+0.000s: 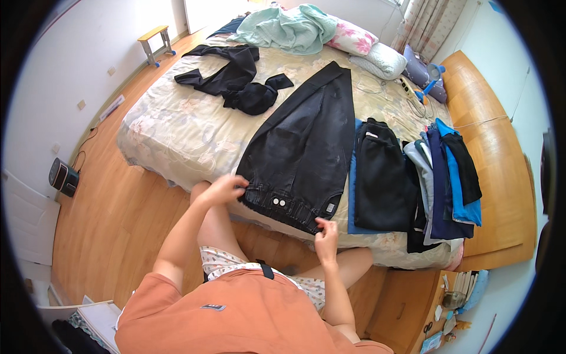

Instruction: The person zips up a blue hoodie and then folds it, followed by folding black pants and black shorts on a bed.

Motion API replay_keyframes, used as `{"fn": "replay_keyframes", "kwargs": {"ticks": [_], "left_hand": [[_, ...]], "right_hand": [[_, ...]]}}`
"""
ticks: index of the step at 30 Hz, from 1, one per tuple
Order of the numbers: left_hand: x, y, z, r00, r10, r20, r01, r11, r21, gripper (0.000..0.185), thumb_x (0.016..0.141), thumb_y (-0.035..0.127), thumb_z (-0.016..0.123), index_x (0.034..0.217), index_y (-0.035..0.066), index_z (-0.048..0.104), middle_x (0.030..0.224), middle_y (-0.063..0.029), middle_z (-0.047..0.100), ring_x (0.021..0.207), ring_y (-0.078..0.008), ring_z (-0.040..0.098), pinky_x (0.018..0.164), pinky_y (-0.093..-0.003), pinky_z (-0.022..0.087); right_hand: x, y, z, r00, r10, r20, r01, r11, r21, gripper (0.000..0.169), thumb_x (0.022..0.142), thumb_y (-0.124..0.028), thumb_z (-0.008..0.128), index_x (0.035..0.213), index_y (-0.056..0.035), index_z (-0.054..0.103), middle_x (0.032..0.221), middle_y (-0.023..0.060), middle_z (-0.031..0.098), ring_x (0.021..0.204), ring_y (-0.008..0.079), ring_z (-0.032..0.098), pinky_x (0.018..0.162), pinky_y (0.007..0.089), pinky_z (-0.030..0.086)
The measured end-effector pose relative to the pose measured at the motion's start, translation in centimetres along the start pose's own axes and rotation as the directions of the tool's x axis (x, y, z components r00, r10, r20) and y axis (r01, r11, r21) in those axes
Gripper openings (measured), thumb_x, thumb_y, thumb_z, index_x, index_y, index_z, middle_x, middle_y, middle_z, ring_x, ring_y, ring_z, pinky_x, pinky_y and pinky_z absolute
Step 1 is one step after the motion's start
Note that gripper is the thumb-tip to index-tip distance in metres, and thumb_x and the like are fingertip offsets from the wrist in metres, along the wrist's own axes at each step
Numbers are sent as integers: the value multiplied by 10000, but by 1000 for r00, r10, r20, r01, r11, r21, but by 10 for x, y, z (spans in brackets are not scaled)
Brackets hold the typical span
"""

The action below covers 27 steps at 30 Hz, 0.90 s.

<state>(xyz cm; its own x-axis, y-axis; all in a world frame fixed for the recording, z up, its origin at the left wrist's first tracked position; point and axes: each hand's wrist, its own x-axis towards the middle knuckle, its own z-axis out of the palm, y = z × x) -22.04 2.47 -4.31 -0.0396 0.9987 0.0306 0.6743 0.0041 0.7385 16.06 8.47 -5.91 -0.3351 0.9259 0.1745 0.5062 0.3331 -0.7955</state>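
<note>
Black jeans [300,146] with two white buttons lie spread on the bed [185,137], their waistband towards me and legs pointing away. My left hand [227,188] grips the left end of the waistband between thumb and fingers. At its right end, my right hand [326,228] pinches the waistband's corner. Folded black trousers [382,177] rest beside the jeans on the right, on top of something blue. Further right lies a row of folded garments, among them navy [444,190] and bright blue ones [466,212]. Crumpled black clothing [230,71] lies beyond the jeans to the left.
A mint-green blanket [287,31] and pillows [353,37] lie at the bed's far side. A power strip [409,90] and a blue clip fan or lamp [435,73] sit near the wooden headboard [486,155]. A wooden cabinet [402,305] stands at lower right, a small stool [154,42] at upper left.
</note>
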Motion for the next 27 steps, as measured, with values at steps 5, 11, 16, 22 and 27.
{"fn": "replay_keyframes", "kwargs": {"ticks": [5, 11, 16, 22, 27], "left_hand": [[114, -11, -10, 870, 294, -396, -225, 951, 211, 433, 793, 40, 632, 1225, 41, 596, 1286, -165, 568, 1154, -337, 539, 982, -408, 437], [219, -48, 11, 863, -82, -498, 305, 871, 385, 533, 792, 47, 634, 1306, 57, 492, 1385, -179, 449, 1177, -366, 508, 982, -438, 455], [270, -48, 11, 924, -196, -329, 321, 864, 387, 272, 856, 192, 601, 1076, 36, 633, 1154, -202, 622, 1013, -375, 620, 843, -478, 511], [232, -172, -21, 535, -757, -376, 347, 602, -719, 396, 942, 333, 568, 1002, -42, 678, 962, -180, 701, 894, -276, 670, 778, -387, 510], [170, -87, 17, 766, -634, -101, 141, 320, -937, 301, 937, 274, 612, 974, -15, 687, 882, -92, 697, 782, -170, 636, 714, -331, 498]], "right_hand": [[53, 33, 10, 939, 111, -325, -141, 987, -70, 300, 846, -88, 546, 1118, 34, 581, 1045, 193, 555, 1041, 356, 538, 938, 412, 428], [109, 58, 23, 878, 293, -378, -388, 899, -204, 489, 903, -415, 618, 1120, 22, 588, 1090, 222, 632, 1047, 373, 577, 935, 440, 447], [106, 93, 6, 875, 355, -329, -380, 925, -16, 409, 840, -340, 723, 1000, 21, 619, 847, 152, 703, 779, 294, 676, 756, 382, 522], [117, 94, 25, 911, 359, -203, -356, 933, 49, 343, 837, -293, 730, 926, 24, 636, 852, 149, 701, 780, 262, 670, 754, 361, 514], [99, 121, 8, 878, 382, -288, -362, 924, 121, 293, 905, -260, 658, 922, 29, 610, 834, 136, 675, 758, 237, 628, 743, 364, 497]]}}
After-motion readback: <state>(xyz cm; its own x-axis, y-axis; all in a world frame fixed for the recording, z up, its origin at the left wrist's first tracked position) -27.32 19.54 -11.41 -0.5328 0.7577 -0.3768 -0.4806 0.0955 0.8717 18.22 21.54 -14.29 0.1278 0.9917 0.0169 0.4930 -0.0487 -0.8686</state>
